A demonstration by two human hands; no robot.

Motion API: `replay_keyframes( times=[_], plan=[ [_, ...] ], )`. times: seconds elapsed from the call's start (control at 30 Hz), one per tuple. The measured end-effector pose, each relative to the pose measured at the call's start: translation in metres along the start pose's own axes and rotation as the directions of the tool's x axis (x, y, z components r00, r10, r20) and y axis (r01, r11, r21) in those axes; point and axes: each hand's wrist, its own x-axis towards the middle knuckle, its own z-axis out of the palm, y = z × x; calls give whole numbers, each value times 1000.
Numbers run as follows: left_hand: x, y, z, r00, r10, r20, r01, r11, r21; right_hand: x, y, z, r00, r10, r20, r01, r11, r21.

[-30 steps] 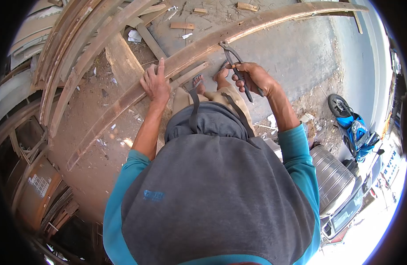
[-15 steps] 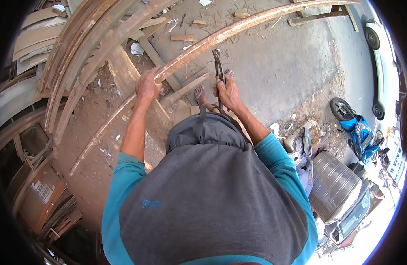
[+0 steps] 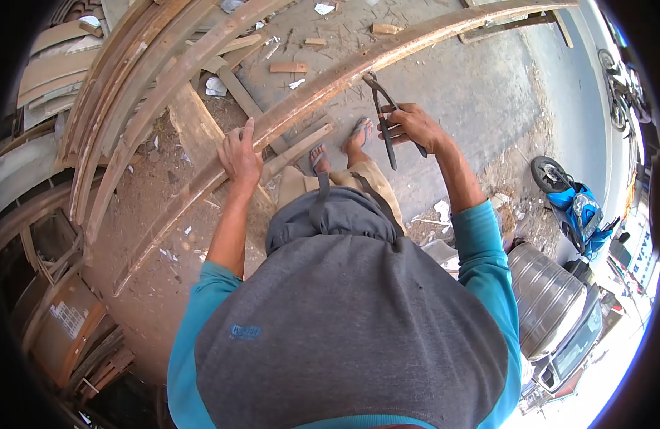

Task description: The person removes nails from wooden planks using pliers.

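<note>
A long wooden plank (image 3: 312,96) crosses in front of me, from the lower left to the upper right. My left hand (image 3: 241,154) grips it left of its middle, with the fingers over its top. My right hand (image 3: 413,129) holds dark long-handled pincers (image 3: 385,129), whose handles are spread apart. The head of the pincers is at the plank's near edge, right of my left hand. Whether the jaws grip anything is too small to tell.
Long boards (image 3: 140,107) are stacked at the upper left. A wide rough board (image 3: 194,114) lies under the plank. Small offcuts (image 3: 288,68) and scraps litter the ground. At the right are a blue motorcycle (image 3: 580,211) and a metal drum (image 3: 548,300).
The pincers have gone from upright near my body to the plank's edge, and their handles have spread. The plank has rolled in my left hand, showing more of its broad face.
</note>
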Motion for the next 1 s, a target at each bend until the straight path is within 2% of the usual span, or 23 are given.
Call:
replay_keyframes(
  times=[0.13, 0.2, 0.27, 0.33, 0.4, 0.47, 0.53, 0.6, 0.67, 0.7, 0.73, 0.77, 0.8, 0.83, 0.87, 0.93, 0.97, 1.0],
  plan=[
    [-4, -1, 4, 1000, -13, -27, 13, 1000, 6, -4, -22, -16, 999, 31, 41, -29, 998, -61],
    [-4, 0, 7, 999, -21, -27, 22, 1000, 3, -2, -30, -26, 985, 112, 133, -105, 993, -56],
    [-5, -1, 9, 999, -28, -27, 28, 1000, -1, 1, -20, -17, 989, 113, 99, -112, 994, -18],
    [-5, 1, 7, 998, -56, -12, 56, 998, -9, 8, -5, -1, 977, 113, 181, -171, 924, 343],
    [-2, 1, 5, 998, -64, 21, 64, 998, -23, 9, 15, 34, 999, 19, -46, -3, 944, 331],
    [0, -2, 4, 996, -67, 55, 69, 997, -36, 20, 32, 75, 967, -30, -252, 116, 936, 332],
    [3, -5, 2, 996, -46, 80, 49, 998, -32, 38, 53, 100, 949, -73, -308, 171, 937, 304],
    [9, -9, -2, 993, -35, 116, 43, 997, -63, 69, 84, 115, 838, -220, -499, 300, 950, 84],
    [21, -13, -6, 989, -14, 150, 30, 995, -99, 114, 135, 109, 741, -351, -573, 334, 932, -138],
    [27, -16, -8, 975, -38, 221, 74, 985, -155, 108, 132, 108, 537, -617, -575, 315, 779, -542],
    [29, -16, -9, 955, -62, 289, 125, 970, -206, 103, 131, 106, 332, -841, -427, 181, 501, -846],
    [29, -17, -7, 956, -70, 285, 133, 969, -209, 96, 129, 102, 332, -845, -418, 187, 494, -849],
    [25, -17, -5, 974, -41, 222, 85, 978, -191, 70, 106, 94, 642, -593, -486, 292, 775, -560],
    [20, -16, -4, 987, -10, 162, 38, 985, -170, 48, 83, 85, 885, -282, -369, 226, 956, -189],
    [16, -14, -4, 986, -16, 167, 46, 984, -172, 34, 66, 76, 888, -279, -365, 221, 956, -192],
    [8, -6, -5, 994, -24, 103, 33, 996, -87, 9, 44, 56, 962, -195, -193, 224, 964, 142],
    [4, -3, -2, 993, -22, 112, 33, 995, -95, 4, 36, 45, 963, -185, -198, 214, 967, 138],
    [1, -1, 0, 998, -22, 56, 26, 997, -69, 4, 29, 34, 979, -141, -144, 165, 972, 166]
  ],
)
